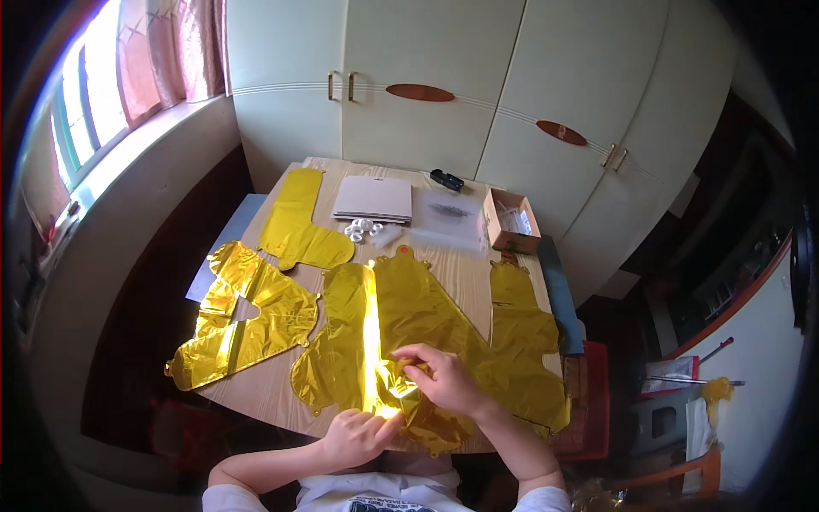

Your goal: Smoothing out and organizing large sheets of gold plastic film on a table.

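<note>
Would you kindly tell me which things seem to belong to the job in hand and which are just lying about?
Likely in the job:
crumpled gold foil, at the left hand and right hand
flat gold foil balloons

Probably just lying about:
white rings
pale card stack
open box
small black object

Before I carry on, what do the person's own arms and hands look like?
The left hand and right hand are bare, with no gloves or watch visible; rings are too small to judge. The forearms are uncovered. Short, whitish sleeves belong to a light shirt with dark printing on its front.
</note>
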A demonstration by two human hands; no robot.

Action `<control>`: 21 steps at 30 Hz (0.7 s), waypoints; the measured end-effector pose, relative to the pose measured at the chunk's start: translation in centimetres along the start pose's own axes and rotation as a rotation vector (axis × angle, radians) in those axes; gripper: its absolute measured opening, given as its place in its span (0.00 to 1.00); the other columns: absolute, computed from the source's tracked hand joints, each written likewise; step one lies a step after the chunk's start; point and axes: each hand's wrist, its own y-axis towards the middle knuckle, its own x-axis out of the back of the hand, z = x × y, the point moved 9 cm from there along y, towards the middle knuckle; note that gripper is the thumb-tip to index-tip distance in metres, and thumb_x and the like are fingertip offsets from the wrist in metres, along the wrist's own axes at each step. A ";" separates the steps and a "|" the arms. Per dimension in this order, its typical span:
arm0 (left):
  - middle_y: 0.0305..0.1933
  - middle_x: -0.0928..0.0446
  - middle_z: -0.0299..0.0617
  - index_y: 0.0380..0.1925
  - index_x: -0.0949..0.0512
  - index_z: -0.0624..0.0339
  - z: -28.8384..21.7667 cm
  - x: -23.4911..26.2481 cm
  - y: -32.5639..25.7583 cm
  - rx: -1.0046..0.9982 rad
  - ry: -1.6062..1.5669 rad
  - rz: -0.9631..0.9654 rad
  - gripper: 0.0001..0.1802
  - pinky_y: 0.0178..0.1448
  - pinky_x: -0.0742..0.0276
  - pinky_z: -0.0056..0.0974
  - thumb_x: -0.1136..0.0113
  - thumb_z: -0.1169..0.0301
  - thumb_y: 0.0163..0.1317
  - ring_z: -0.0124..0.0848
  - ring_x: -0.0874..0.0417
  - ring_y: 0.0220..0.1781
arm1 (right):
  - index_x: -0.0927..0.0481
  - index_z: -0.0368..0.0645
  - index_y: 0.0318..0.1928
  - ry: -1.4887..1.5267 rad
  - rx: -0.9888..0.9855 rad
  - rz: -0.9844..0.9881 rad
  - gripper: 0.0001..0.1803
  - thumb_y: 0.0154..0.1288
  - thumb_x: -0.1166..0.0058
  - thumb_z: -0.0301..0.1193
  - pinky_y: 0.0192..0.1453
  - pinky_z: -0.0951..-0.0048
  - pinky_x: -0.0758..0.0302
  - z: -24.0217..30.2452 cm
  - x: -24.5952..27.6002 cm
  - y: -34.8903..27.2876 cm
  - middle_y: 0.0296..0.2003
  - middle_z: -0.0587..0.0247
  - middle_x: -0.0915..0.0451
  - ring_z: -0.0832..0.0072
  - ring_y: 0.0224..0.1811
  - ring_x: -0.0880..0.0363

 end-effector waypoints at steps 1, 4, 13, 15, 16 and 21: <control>0.19 0.35 0.28 0.55 0.24 0.54 -0.1 0.7 0.6 -0.012 0.006 -0.025 0.25 0.21 0.33 0.32 0.41 0.69 0.54 0.23 0.29 0.17 | 0.20 0.39 0.50 -0.033 0.090 -0.026 0.14 0.64 0.45 0.19 0.47 0.75 0.21 2.2 0.6 0.2 0.42 0.56 0.16 0.74 0.43 0.16; 0.19 0.35 0.27 0.57 0.24 0.54 -0.2 1.5 1.3 -0.045 0.054 -0.026 0.26 0.21 0.34 0.32 0.41 0.70 0.54 0.22 0.28 0.18 | 0.21 0.39 0.50 -0.132 0.179 -0.139 0.13 0.65 0.45 0.21 0.42 0.72 0.21 4.7 3.0 -1.4 0.40 0.54 0.16 0.66 0.40 0.15; 0.21 0.32 0.28 0.58 0.25 0.53 -0.3 -2.4 1.3 -0.191 -0.143 0.181 0.27 0.25 0.28 0.33 0.40 0.66 0.54 0.26 0.25 0.22 | 0.22 0.36 0.50 0.167 -0.265 -0.279 0.11 0.69 0.48 0.20 0.44 0.78 0.24 -9.1 4.3 -9.4 0.38 0.64 0.17 0.83 0.40 0.20; 0.28 0.22 0.31 0.51 0.23 0.52 0.0 -3.1 1.9 -0.121 -0.197 0.304 0.21 0.31 0.23 0.33 0.39 0.56 0.59 0.29 0.20 0.28 | 0.22 0.36 0.50 0.172 -0.312 -0.298 0.11 0.69 0.49 0.20 0.45 0.79 0.25 -10.1 4.2 -10.3 0.38 0.65 0.18 0.83 0.39 0.22; 0.28 0.22 0.32 0.49 0.22 0.52 0.5 -3.1 2.0 -0.101 -0.232 0.283 0.21 0.32 0.22 0.34 0.38 0.55 0.59 0.30 0.20 0.30 | 0.22 0.36 0.50 0.142 -0.313 -0.304 0.11 0.69 0.49 0.21 0.45 0.79 0.25 -10.7 4.2 -10.9 0.38 0.65 0.18 0.83 0.39 0.22; 0.54 0.24 0.46 0.53 0.23 0.53 6.0 -7.0 3.3 -0.033 -0.257 0.358 0.27 0.59 0.26 0.47 0.38 0.49 0.60 0.43 0.26 0.59 | 0.21 0.35 0.49 0.122 -0.358 -0.274 0.10 0.68 0.49 0.20 0.42 0.81 0.27 -13.6 4.6 -11.7 0.37 0.68 0.20 0.85 0.37 0.25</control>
